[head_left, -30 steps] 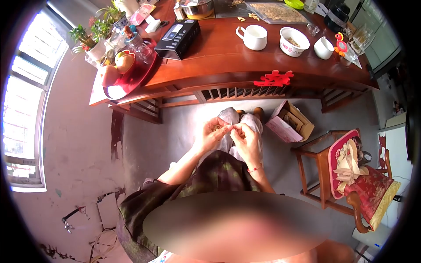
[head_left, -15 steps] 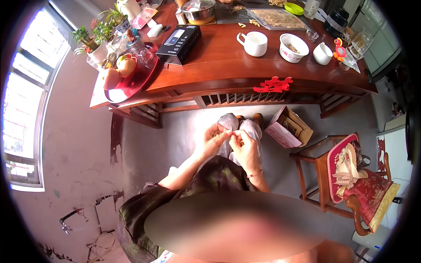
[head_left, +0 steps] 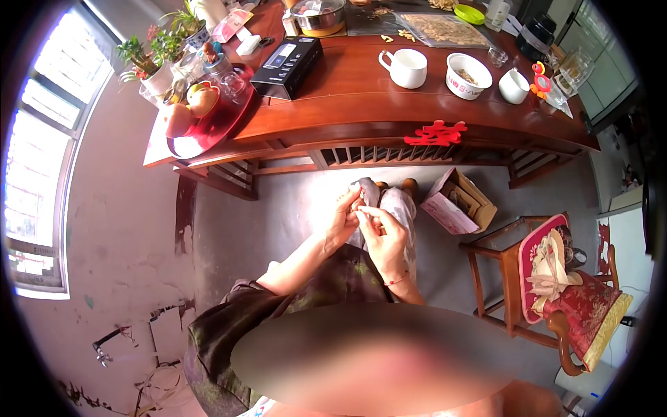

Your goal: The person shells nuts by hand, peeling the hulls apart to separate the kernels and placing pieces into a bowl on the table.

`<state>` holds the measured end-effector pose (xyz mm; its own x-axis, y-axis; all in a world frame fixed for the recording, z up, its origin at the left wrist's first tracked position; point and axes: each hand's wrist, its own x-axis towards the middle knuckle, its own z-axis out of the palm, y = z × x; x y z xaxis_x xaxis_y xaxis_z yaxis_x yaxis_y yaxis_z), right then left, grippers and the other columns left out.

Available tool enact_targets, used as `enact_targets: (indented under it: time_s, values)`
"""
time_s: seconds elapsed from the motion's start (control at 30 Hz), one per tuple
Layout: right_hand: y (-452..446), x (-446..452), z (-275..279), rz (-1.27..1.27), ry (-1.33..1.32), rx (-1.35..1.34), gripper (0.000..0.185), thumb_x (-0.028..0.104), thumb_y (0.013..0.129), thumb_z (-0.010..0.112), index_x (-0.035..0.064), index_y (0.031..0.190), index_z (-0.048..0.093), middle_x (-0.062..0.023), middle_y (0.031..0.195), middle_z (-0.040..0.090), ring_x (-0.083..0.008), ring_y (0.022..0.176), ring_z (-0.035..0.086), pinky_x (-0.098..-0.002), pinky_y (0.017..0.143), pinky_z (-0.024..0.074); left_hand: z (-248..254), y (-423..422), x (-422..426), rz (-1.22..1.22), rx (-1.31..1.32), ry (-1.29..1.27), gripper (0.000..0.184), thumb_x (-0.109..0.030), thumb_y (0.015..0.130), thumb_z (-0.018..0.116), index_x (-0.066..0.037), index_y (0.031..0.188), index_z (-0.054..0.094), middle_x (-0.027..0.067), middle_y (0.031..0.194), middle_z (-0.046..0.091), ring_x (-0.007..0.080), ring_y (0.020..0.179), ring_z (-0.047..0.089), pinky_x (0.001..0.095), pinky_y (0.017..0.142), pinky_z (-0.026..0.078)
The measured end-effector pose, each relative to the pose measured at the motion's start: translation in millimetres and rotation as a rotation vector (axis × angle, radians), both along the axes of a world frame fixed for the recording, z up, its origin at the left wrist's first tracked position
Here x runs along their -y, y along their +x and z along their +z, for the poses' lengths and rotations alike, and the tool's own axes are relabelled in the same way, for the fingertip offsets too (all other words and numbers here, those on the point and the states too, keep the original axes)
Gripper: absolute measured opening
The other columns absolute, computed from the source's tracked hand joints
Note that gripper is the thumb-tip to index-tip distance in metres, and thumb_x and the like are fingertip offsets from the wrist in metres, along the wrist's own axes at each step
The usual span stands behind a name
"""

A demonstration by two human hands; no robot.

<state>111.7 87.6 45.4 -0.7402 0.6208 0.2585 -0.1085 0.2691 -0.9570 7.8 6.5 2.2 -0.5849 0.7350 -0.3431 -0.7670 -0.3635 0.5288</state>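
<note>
Above my lap, my left hand [head_left: 343, 217] is curled with its thumb raised, closed round something too small to make out. My right hand [head_left: 386, 238] pinches at the left palm, thumb and forefinger together, and what lies between them is hidden. The fingers of both hands meet over the light trousers [head_left: 398, 206]. On the table [head_left: 333, 104] beyond stand a white mug [head_left: 407, 68], a white bowl [head_left: 468, 76] with small brown bits in it, and a small white pitcher [head_left: 513, 87].
A black box [head_left: 287, 68] and a red tray [head_left: 240, 111] with fruit are at the table's left. An open carton [head_left: 455, 205] stands on the floor, right of my legs. Farther right is a wooden chair [head_left: 511, 271] with a red cushion. A flat bag [head_left: 445, 29] lies at the back.
My left hand has turned, its thumb now pointing up and away. My right hand's fingers have shifted slightly left, onto the left palm. The view has moved a little.
</note>
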Motion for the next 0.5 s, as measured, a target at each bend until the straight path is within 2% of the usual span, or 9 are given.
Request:
enact_targets:
  time_s: [0.03, 0.07, 0.1, 0.13, 0.2, 0.27, 0.33, 0.43, 0.5]
  values:
    - [0.5, 2.3, 0.5, 0.008, 0.036, 0.019, 0.011, 0.005, 0.081, 0.068, 0.0021, 0.091, 0.066, -0.0046, 0.067, 0.061, -0.0076, 0.052, 0.049, -0.0229, 0.047, 0.0396, -1.1, 1.8, -4.5, 0.028, -0.006, -0.050, 0.015, -0.026, 0.092, 0.058, -0.012, 0.086, 0.057, -0.0055, 0.061, 0.046, 0.0053, 0.048, 0.037, 0.0207, 0.043, 0.032]
    - [-2.6, 5.4, -0.3, -0.011, 0.073, -0.052, 0.011, 0.004, 0.081, 0.069, 0.0012, 0.091, 0.066, 0.0009, 0.060, 0.052, -0.0040, 0.051, 0.041, -0.0213, 0.046, 0.0346, -2.6, 3.2, -8.5, 0.058, -0.011, -0.099, 0.017, -0.028, 0.091, 0.059, -0.012, 0.085, 0.057, -0.0051, 0.062, 0.048, 0.0064, 0.049, 0.041, 0.0215, 0.044, 0.036]
    - [-3.2, 5.8, -0.7, -0.019, 0.116, -0.059, 0.010, 0.004, 0.081, 0.069, 0.0014, 0.090, 0.066, -0.0011, 0.062, 0.054, -0.0057, 0.051, 0.044, -0.0223, 0.046, 0.0363, -5.8, 3.5, -11.3, 0.062, 0.082, -0.079, 0.019, -0.029, 0.091, 0.059, -0.012, 0.084, 0.058, -0.0035, 0.063, 0.051, 0.0081, 0.053, 0.047, 0.0244, 0.046, 0.041]
    - [-3.6, 6.2, -1.1, -0.026, 0.158, -0.065, 0.010, 0.004, 0.080, 0.069, 0.0016, 0.090, 0.066, -0.0031, 0.063, 0.057, -0.0073, 0.051, 0.047, -0.0234, 0.047, 0.0380, -4.6, 3.7, -10.9, 0.065, 0.082, -0.077, 0.019, -0.029, 0.091, 0.059, -0.012, 0.084, 0.058, -0.0035, 0.063, 0.051, 0.0081, 0.053, 0.047, 0.0244, 0.046, 0.041]
    - [-4.3, 6.7, -2.5, -0.030, 0.189, -0.057, 0.010, 0.004, 0.080, 0.068, 0.0017, 0.090, 0.066, -0.0050, 0.065, 0.059, -0.0096, 0.052, 0.051, -0.0245, 0.048, 0.0404, -0.9, 4.6, -10.3, 0.026, 0.101, 0.019, 0.014, -0.022, 0.094, 0.053, -0.009, 0.088, 0.056, -0.0011, 0.070, 0.052, 0.0072, 0.062, 0.047, 0.0226, 0.055, 0.040]
    - [-4.6, 7.1, -5.8, -0.035, 0.218, -0.048, 0.010, 0.004, 0.080, 0.068, 0.0018, 0.089, 0.066, -0.0068, 0.068, 0.061, -0.0120, 0.053, 0.054, -0.0256, 0.049, 0.0428, -0.9, 5.8, -10.1, 0.014, 0.121, 0.043, 0.014, -0.022, 0.094, 0.053, -0.009, 0.089, 0.057, -0.0007, 0.071, 0.052, 0.0077, 0.063, 0.047, 0.0224, 0.057, 0.041]
    - [-3.8, 7.3, -10.2, -0.004, 0.327, 0.010, 0.013, 0.005, 0.079, 0.068, 0.0041, 0.092, 0.066, -0.0083, 0.077, 0.064, -0.0218, 0.064, 0.064, -0.0301, 0.056, 0.0505, -0.7, 6.9, -9.8, 0.001, 0.140, 0.068, 0.015, -0.022, 0.094, 0.053, -0.009, 0.089, 0.057, -0.0004, 0.071, 0.053, 0.0081, 0.064, 0.048, 0.0223, 0.058, 0.041]
    - [-5.5, 8.1, -10.0, -0.035, 0.452, -0.010, 0.014, 0.005, 0.078, 0.068, 0.0047, 0.091, 0.066, -0.0080, 0.076, 0.064, -0.0231, 0.067, 0.065, -0.0313, 0.057, 0.0513, 3.4, 7.4, -10.7, 0.007, 0.189, 0.083, 0.015, -0.021, 0.094, 0.052, -0.008, 0.090, 0.058, -0.0002, 0.072, 0.053, 0.0093, 0.066, 0.048, 0.0227, 0.062, 0.043]
    - [-6.6, 8.2, -13.3, -0.052, 0.507, -0.025, 0.015, 0.005, 0.077, 0.068, 0.0047, 0.092, 0.066, -0.0077, 0.077, 0.064, -0.0228, 0.067, 0.065, -0.0312, 0.057, 0.0514, 11.2, 9.6, -12.5, 0.032, 0.226, 0.012, 0.016, -0.023, 0.089, 0.061, -0.009, 0.085, 0.057, -0.0014, 0.070, 0.050, 0.0082, 0.064, 0.044, 0.0212, 0.059, 0.041]
